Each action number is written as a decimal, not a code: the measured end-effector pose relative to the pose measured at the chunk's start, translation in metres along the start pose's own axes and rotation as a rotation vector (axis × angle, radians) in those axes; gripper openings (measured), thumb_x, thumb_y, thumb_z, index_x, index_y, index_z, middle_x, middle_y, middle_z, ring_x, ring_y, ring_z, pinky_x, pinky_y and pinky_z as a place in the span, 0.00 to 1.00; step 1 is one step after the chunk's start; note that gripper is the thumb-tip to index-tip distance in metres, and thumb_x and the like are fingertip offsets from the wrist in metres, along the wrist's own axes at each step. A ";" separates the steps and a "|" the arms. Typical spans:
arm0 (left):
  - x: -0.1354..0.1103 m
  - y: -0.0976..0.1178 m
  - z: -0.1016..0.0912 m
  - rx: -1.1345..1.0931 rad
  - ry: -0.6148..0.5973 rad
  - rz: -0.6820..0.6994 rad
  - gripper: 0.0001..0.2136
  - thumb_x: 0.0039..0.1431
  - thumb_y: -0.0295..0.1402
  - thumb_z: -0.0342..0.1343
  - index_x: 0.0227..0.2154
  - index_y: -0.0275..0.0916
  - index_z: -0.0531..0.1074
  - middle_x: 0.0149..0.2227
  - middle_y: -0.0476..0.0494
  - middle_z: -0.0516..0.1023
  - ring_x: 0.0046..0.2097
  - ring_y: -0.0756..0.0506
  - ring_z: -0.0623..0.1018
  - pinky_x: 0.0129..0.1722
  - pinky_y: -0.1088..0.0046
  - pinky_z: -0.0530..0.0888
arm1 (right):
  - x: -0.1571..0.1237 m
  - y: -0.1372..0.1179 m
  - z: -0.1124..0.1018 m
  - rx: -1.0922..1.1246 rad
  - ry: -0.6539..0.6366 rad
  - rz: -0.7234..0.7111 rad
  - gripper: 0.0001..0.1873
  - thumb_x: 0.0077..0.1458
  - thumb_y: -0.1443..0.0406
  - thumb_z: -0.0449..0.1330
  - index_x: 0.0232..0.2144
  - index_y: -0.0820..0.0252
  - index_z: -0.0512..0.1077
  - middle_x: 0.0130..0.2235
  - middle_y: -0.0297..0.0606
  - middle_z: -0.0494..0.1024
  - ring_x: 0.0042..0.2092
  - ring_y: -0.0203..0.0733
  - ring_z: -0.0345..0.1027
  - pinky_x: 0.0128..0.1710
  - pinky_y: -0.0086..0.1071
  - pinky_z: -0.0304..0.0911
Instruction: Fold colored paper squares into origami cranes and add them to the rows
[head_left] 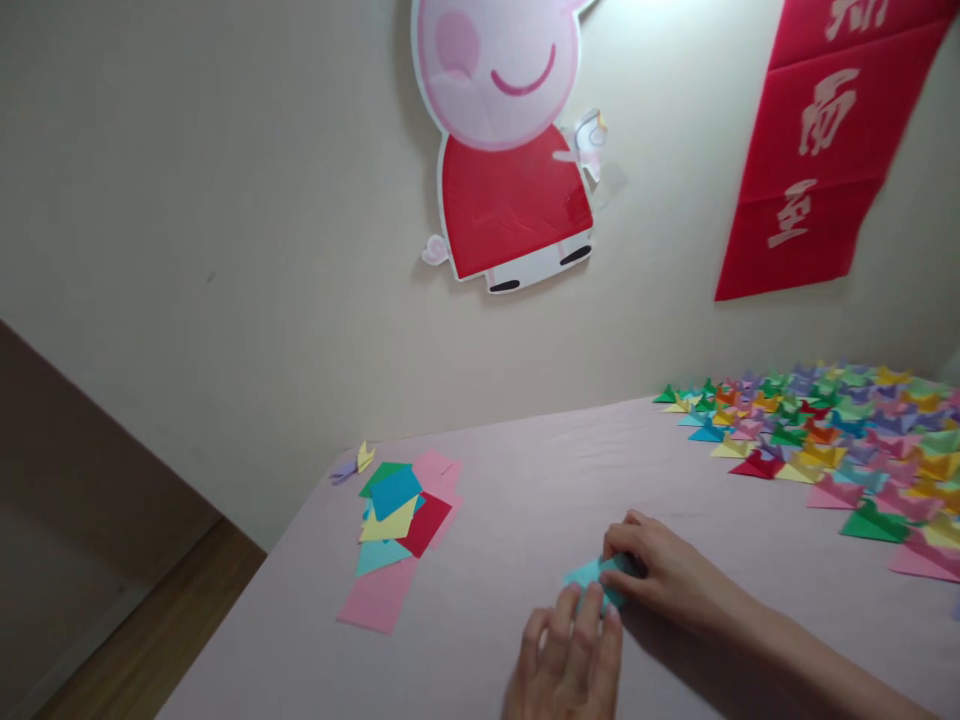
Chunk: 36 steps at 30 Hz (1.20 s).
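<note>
A small light-blue paper piece (589,577), partly folded, lies on the pink tabletop (525,490). My left hand (566,660) rests flat beside it at the bottom of the view, fingertips pressing on its near edge. From the right comes my right hand (664,570), fingers curled and pinching the paper's far right side. Much of the paper is hidden under both hands.
A loose pile of coloured paper squares (397,520) lies to the left. Several folded paper shapes in many colours (832,440) cover the table's right side. A tiny purple and yellow folded piece (354,463) sits near the far left corner. A wall with posters rises behind.
</note>
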<state>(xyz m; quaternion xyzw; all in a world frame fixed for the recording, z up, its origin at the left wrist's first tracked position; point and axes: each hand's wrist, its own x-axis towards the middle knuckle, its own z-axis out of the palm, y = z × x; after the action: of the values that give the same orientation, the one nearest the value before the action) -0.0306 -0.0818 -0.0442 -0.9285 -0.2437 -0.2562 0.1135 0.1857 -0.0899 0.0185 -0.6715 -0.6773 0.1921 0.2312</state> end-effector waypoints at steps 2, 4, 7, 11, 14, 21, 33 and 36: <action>0.002 0.004 0.004 0.002 -0.048 0.009 0.21 0.68 0.33 0.50 0.63 0.46 0.61 0.58 0.42 0.72 0.60 0.41 0.70 0.56 0.67 0.67 | 0.002 0.000 0.000 -0.005 -0.014 0.022 0.06 0.53 0.64 0.59 0.26 0.56 0.74 0.30 0.38 0.75 0.37 0.45 0.68 0.37 0.35 0.63; 0.002 0.005 0.010 -0.013 -0.092 -0.003 0.21 0.69 0.30 0.48 0.63 0.46 0.61 0.58 0.44 0.73 0.59 0.42 0.71 0.56 0.67 0.67 | 0.004 0.001 0.001 -0.003 -0.027 0.043 0.08 0.54 0.62 0.58 0.26 0.57 0.74 0.30 0.38 0.74 0.36 0.46 0.68 0.37 0.36 0.62; -0.003 0.001 0.025 -0.030 -0.113 0.004 0.20 0.69 0.30 0.47 0.63 0.45 0.62 0.57 0.43 0.74 0.59 0.41 0.71 0.56 0.66 0.67 | 0.005 0.001 0.002 0.009 -0.046 0.061 0.10 0.55 0.60 0.57 0.26 0.57 0.74 0.31 0.39 0.74 0.36 0.46 0.68 0.38 0.38 0.61; -0.009 -0.001 0.048 0.051 0.022 0.094 0.18 0.69 0.32 0.48 0.60 0.43 0.66 0.56 0.41 0.74 0.60 0.40 0.70 0.59 0.62 0.65 | 0.006 -0.001 0.002 0.031 -0.055 0.088 0.10 0.55 0.59 0.56 0.28 0.56 0.74 0.31 0.39 0.74 0.37 0.47 0.68 0.39 0.38 0.60; -0.009 0.002 0.060 0.121 0.175 0.097 0.16 0.69 0.32 0.47 0.56 0.42 0.70 0.57 0.42 0.74 0.62 0.39 0.68 0.60 0.59 0.64 | 0.007 -0.004 0.001 0.038 -0.071 0.110 0.10 0.55 0.59 0.55 0.29 0.56 0.74 0.32 0.39 0.74 0.37 0.47 0.67 0.39 0.38 0.60; -0.012 0.009 0.068 0.110 0.220 0.046 0.14 0.68 0.31 0.48 0.53 0.40 0.72 0.56 0.41 0.74 0.63 0.40 0.66 0.60 0.59 0.64 | 0.007 -0.003 0.006 0.022 -0.064 0.124 0.08 0.56 0.61 0.55 0.29 0.56 0.73 0.32 0.39 0.74 0.37 0.47 0.67 0.39 0.38 0.58; -0.010 0.009 0.060 0.115 0.125 0.060 0.15 0.68 0.31 0.49 0.54 0.41 0.71 0.54 0.41 0.76 0.57 0.40 0.72 0.58 0.61 0.65 | 0.004 0.000 0.010 0.023 -0.031 0.115 0.07 0.55 0.63 0.55 0.29 0.56 0.73 0.32 0.39 0.74 0.37 0.47 0.66 0.39 0.39 0.57; -0.006 0.006 0.054 0.124 0.132 0.074 0.14 0.67 0.33 0.51 0.53 0.41 0.71 0.54 0.41 0.76 0.55 0.41 0.74 0.57 0.62 0.65 | 0.004 0.000 0.012 0.021 -0.029 0.105 0.07 0.56 0.64 0.55 0.29 0.56 0.72 0.32 0.39 0.75 0.37 0.46 0.66 0.39 0.39 0.57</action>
<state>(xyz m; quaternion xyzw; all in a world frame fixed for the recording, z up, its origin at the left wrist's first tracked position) -0.0097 -0.0711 -0.0935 -0.9090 -0.2168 -0.2970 0.1961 0.1795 -0.0849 0.0089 -0.7007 -0.6424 0.2210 0.2179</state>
